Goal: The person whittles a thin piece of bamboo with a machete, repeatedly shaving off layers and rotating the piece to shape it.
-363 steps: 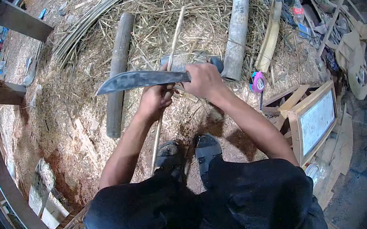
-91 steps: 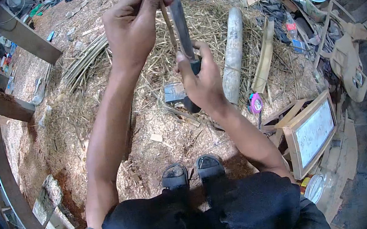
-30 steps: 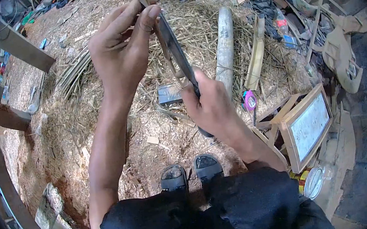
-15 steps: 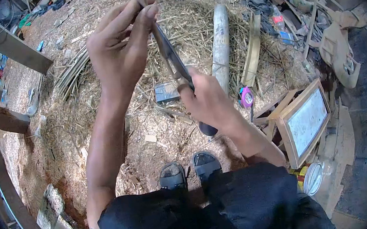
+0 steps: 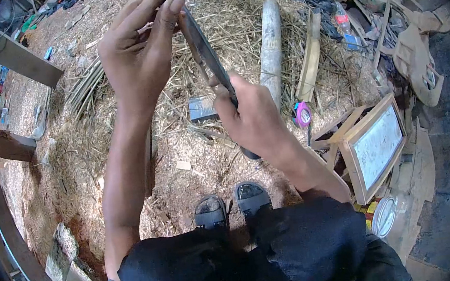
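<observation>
Near the top centre, my left hand (image 5: 138, 53) is closed, its thumb and fingers pinching a thin wooden strip (image 5: 194, 48). My right hand (image 5: 253, 115) is wrapped round the dark handle of a large knife (image 5: 209, 55). The blade slants up and to the left, lying close along the strip, and its upper end reaches my left fingertips. The lower end of the strip comes to my right thumb and fingers. Below my right hand the end of the knife handle shows. A dark rectangular block (image 5: 202, 108) lies on the ground just left of my right hand.
A grey pole (image 5: 271, 50) and a split bamboo piece (image 5: 310, 57) lie beyond my right hand. Nearby are a pink tape measure (image 5: 302, 114) and a wooden frame (image 5: 375, 147). Thin sticks (image 5: 86, 87) lie at left, beside a wooden post (image 5: 24, 59). My sandals (image 5: 253, 197) stand below.
The knife has gone from lying crosswise to slanting along the strip. My left hand has risen from the middle to the top. Over the last second both hands have shifted slightly, keeping their holds.
</observation>
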{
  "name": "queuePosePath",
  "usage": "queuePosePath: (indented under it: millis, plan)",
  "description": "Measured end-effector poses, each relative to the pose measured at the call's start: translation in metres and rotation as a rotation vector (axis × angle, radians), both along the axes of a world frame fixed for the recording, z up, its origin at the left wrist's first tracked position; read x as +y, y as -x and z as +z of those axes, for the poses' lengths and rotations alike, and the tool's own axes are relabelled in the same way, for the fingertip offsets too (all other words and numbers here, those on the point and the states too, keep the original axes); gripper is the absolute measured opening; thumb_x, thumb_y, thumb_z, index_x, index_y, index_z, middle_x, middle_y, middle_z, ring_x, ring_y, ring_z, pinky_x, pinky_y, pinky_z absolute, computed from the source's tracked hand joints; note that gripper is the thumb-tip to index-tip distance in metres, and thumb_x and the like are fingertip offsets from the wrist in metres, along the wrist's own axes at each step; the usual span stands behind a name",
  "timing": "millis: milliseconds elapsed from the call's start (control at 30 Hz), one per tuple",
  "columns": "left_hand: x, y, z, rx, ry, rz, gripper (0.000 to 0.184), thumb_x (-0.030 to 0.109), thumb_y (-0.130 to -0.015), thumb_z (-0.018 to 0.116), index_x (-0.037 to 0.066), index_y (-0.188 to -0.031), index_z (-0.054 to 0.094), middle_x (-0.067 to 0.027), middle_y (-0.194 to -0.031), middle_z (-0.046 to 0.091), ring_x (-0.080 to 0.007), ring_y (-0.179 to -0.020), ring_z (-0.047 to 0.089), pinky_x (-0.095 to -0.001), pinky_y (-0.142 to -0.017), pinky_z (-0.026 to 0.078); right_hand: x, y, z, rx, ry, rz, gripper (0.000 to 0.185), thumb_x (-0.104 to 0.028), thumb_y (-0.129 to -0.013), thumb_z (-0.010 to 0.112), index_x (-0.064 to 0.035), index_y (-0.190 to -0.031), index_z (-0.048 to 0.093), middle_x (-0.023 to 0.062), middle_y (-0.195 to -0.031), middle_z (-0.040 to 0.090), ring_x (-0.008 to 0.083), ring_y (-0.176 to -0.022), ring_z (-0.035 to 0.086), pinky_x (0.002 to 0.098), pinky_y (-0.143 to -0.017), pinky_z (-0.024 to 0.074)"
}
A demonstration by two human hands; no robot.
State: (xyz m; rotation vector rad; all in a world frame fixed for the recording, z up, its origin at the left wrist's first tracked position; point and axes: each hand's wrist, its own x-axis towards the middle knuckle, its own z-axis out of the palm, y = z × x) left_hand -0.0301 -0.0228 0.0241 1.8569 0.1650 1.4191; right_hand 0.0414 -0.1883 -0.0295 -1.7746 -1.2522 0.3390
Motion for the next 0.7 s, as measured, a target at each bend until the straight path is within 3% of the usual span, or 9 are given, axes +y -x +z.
queuePosePath:
  millis: [67,100,200,300,367,467,567,667,700]
  plan:
    - [-0.002,0.000,0.004,0.037,-0.013,0.025,0.022,0.007,-0.093,0.067,0.000,-0.113,0.070,-0.0091,-0.099,0.070,-0.0110,-0.084,0.068,-0.0223,-0.066,0.057,0.002,0.003,-0.008,0.121,0.066,-0.001,0.013,-0.006,-0.094,0.052,0.0068,-0.094,0.054,0.0130,-0.057,0.059,0.0269,-0.047,0.062,0.0400,-0.045,0.0476]
    - [-0.002,0.000,0.005,0.032,-0.017,0.023,0.022,0.007,-0.093,0.067,0.000,-0.113,0.070,-0.0091,-0.099,0.070,-0.0110,-0.084,0.068,-0.0223,-0.066,0.057,0.002,0.000,-0.020,0.219,0.193,0.022,0.013,-0.007,-0.095,0.052,0.0060,-0.096,0.054,0.0099,-0.058,0.057,0.0237,-0.045,0.059,0.0387,-0.044,0.0468]
    - [0.000,0.001,0.002,-0.018,0.007,0.019,0.022,0.007,-0.092,0.067,0.000,-0.113,0.070,-0.0097,-0.099,0.070,-0.0113,-0.083,0.069,-0.0228,-0.067,0.058,-0.002,-0.011,-0.082,0.154,0.146,0.072,0.013,-0.008,-0.096,0.049,0.0049,-0.096,0.053,0.0071,-0.059,0.056,0.0198,-0.042,0.055,0.0354,-0.040,0.0441]
    - [0.003,0.002,-0.003,-0.008,-0.018,0.053,0.023,0.009,-0.092,0.067,-0.002,-0.112,0.069,-0.0108,-0.098,0.071,-0.0127,-0.084,0.069,-0.0239,-0.071,0.059,-0.002,-0.005,-0.046,0.216,0.204,0.053,0.015,-0.010,-0.098,0.048,0.0035,-0.093,0.053,0.0054,-0.056,0.054,0.0196,-0.044,0.056,0.0351,-0.040,0.0426]
    - [0.005,0.004,-0.002,0.039,-0.011,0.069,0.023,0.009,-0.094,0.065,-0.002,-0.113,0.069,-0.0115,-0.101,0.070,-0.0146,-0.087,0.070,-0.0263,-0.074,0.059,0.000,-0.003,-0.020,0.125,0.076,0.045,0.016,-0.012,-0.098,0.049,0.0026,-0.092,0.053,0.0044,-0.052,0.052,0.0186,-0.045,0.056,0.0344,-0.040,0.0425]
    - [0.003,0.004,-0.003,0.071,0.018,0.071,0.024,0.010,-0.095,0.063,-0.002,-0.115,0.068,-0.0122,-0.103,0.070,-0.0164,-0.089,0.070,-0.0286,-0.076,0.059,0.003,0.003,-0.040,0.182,0.077,-0.020,0.014,-0.011,-0.098,0.050,0.0014,-0.092,0.053,0.0053,-0.053,0.053,0.0176,-0.043,0.056,0.0327,-0.038,0.0420]
    - [0.008,0.010,-0.006,0.065,0.011,0.096,0.024,0.011,-0.096,0.063,-0.003,-0.115,0.068,-0.0126,-0.102,0.070,-0.0170,-0.089,0.070,-0.0289,-0.075,0.059,-0.003,-0.016,-0.136,0.311,0.119,0.087,0.013,-0.009,-0.097,0.050,0.0023,-0.099,0.056,0.0029,-0.058,0.056,0.0144,-0.046,0.055,0.0287,-0.040,0.0404]
    - [0.009,0.011,-0.009,0.010,0.051,0.068,0.026,0.013,-0.096,0.063,-0.004,-0.115,0.067,-0.0140,-0.101,0.071,-0.0190,-0.092,0.070,-0.0307,-0.078,0.059,0.000,-0.011,-0.117,0.237,0.229,0.058,0.009,-0.007,-0.095,0.052,0.0018,-0.094,0.055,0.0064,-0.060,0.058,0.0149,-0.047,0.057,0.0293,-0.041,0.0422]
    - [0.014,0.008,-0.013,-0.071,0.040,-0.028,0.023,0.017,-0.097,0.062,-0.001,-0.109,0.070,-0.0105,-0.096,0.070,-0.0141,-0.081,0.069,-0.0258,-0.068,0.058,0.001,-0.011,-0.104,0.134,0.187,0.023,0.007,-0.004,-0.093,0.055,0.0026,-0.093,0.057,0.0110,-0.062,0.062,0.0167,-0.049,0.060,0.0309,-0.041,0.0434]
